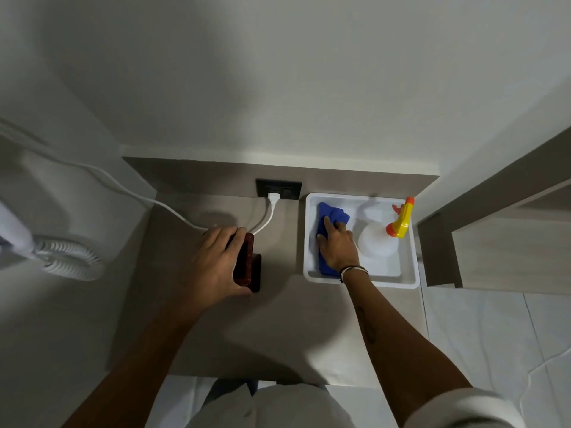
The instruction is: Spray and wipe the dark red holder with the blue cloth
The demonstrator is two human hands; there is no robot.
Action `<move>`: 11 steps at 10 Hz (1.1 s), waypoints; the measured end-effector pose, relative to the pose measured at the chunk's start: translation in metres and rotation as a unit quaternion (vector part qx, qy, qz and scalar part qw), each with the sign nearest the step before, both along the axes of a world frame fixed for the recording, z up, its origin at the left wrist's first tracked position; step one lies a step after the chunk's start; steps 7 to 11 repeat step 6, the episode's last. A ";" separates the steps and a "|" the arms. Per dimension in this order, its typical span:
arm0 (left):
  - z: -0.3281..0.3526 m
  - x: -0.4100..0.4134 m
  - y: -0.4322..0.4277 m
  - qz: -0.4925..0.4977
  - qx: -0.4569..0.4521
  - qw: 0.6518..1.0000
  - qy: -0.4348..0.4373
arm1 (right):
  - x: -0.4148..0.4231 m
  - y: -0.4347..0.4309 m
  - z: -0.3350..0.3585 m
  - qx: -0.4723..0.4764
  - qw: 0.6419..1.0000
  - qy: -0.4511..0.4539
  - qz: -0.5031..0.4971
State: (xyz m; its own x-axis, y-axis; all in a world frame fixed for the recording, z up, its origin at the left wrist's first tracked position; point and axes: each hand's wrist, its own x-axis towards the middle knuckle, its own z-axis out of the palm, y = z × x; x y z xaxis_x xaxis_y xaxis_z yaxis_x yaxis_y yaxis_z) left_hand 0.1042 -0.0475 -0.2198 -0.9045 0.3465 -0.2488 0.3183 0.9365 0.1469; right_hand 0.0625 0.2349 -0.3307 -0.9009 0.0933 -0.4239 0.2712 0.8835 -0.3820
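Grey-brown counter (278, 319) against a white wall; I'm using the black wall socket (279, 189) as reference. Dark red holder (247, 264) stands just below the socket, my left hand (213, 264) wrapped around its left side, fingers curled over the top edge. Right of the socket is a white tray (409, 273): my right hand (338, 247) presses flat on the blue cloth (329, 216) inside, can't tell if it's gripped; spray bottle (378, 240) lies just beside it.
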 end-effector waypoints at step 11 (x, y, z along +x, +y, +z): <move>0.004 0.000 -0.020 0.007 0.088 0.990 0.110 | 0.061 -0.042 0.051 0.072 0.974 0.197 0.081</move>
